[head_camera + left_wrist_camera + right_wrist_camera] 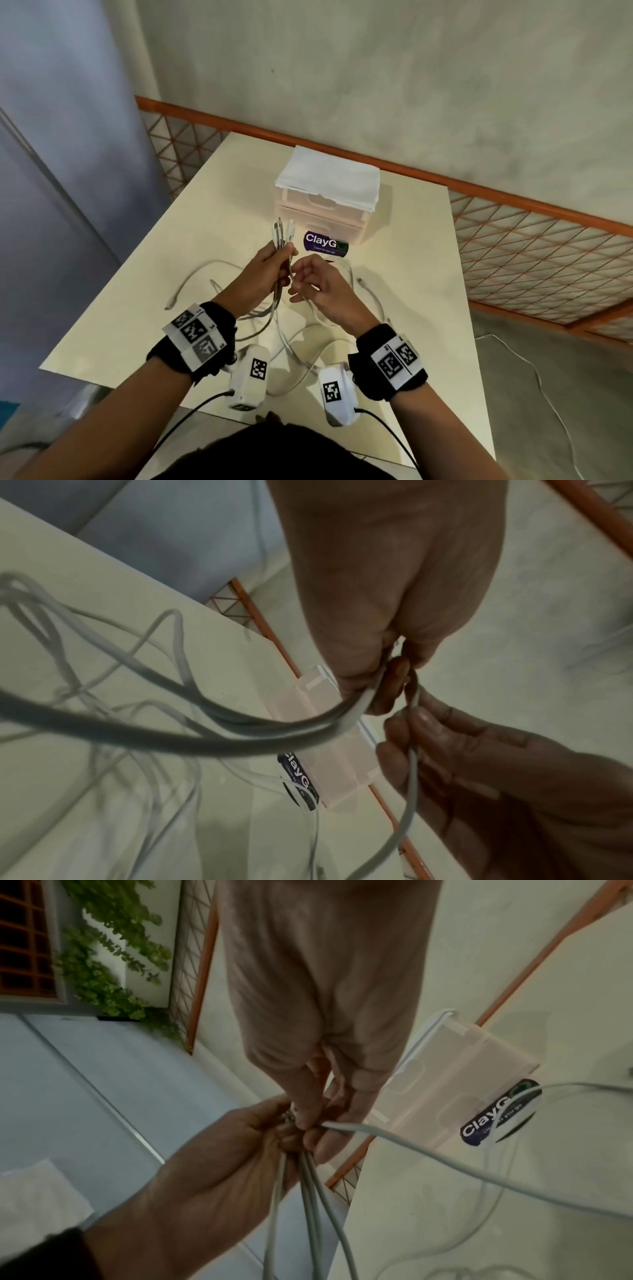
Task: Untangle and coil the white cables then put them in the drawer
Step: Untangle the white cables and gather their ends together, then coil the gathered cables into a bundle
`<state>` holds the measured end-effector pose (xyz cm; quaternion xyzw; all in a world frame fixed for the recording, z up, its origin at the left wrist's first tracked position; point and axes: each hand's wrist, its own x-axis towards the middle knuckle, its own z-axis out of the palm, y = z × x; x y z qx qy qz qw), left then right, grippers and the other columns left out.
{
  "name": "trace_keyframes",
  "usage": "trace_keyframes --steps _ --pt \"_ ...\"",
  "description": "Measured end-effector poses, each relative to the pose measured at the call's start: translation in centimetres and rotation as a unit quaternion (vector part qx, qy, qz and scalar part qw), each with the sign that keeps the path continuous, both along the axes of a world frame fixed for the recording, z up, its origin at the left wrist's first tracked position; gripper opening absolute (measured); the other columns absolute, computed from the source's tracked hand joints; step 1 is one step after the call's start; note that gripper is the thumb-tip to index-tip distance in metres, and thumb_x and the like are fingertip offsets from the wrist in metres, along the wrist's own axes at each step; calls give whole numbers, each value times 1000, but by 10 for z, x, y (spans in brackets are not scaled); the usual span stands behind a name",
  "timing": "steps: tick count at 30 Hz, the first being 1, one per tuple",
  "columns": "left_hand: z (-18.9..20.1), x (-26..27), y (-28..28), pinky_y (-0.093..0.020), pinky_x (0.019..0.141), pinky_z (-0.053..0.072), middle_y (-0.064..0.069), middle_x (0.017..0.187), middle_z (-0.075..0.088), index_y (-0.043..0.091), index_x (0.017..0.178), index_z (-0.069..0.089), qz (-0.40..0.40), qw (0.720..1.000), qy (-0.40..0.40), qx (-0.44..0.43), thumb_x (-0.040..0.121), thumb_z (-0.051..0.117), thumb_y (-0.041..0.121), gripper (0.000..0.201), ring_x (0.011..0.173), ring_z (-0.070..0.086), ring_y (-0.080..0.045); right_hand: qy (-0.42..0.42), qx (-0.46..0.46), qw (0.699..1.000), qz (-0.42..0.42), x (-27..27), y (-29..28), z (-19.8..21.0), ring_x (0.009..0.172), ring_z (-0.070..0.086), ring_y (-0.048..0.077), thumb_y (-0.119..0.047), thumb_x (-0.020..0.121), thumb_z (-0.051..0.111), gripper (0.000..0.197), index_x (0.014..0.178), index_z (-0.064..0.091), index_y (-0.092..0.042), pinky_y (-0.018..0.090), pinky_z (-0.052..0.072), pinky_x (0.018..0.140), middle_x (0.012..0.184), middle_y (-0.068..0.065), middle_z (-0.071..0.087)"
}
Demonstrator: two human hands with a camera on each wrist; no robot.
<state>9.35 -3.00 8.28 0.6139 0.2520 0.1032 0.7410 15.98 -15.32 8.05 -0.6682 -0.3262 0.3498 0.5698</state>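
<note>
Several white cables (305,356) lie in tangled loops on the cream table (411,274). My left hand (284,270) grips a bunch of their ends upright, and the connectors (282,229) stick out above the fist. In the left wrist view, the left hand (387,691) holds the strands (240,731) as they sag toward the table. My right hand (298,279) pinches one cable just beside the left fist; the right wrist view shows that hand (315,1129) with the strand (445,1164) trailing right. A small pale drawer unit (322,209) stands behind, its drawers closed.
A folded white cloth (329,174) covers the drawer unit's top, and a purple ClayGo label (325,243) lies at its base. An orange mesh railing (513,246) runs behind and right of the table. A thin cord (548,387) lies on the floor at right.
</note>
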Motion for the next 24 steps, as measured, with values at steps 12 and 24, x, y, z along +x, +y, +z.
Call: trace_keyframes --steps 12,24 --pt "37 -3 12 -30 84 41 1 105 66 26 86 46 -16 988 -151 -41 103 23 31 29 81 53 -9 -56 -82 985 139 10 23 17 98 62 13 -23 92 57 27 115 57 -10 26 49 88 104 -4 64" --pt "71 -19 44 -14 42 23 11 54 31 21 77 36 37 957 -272 -90 103 19 32 33 43 23 -1 -167 -262 935 173 35 -2 -22 69 58 11 -37 87 61 36 61 68 -13 26 42 75 67 6 69"
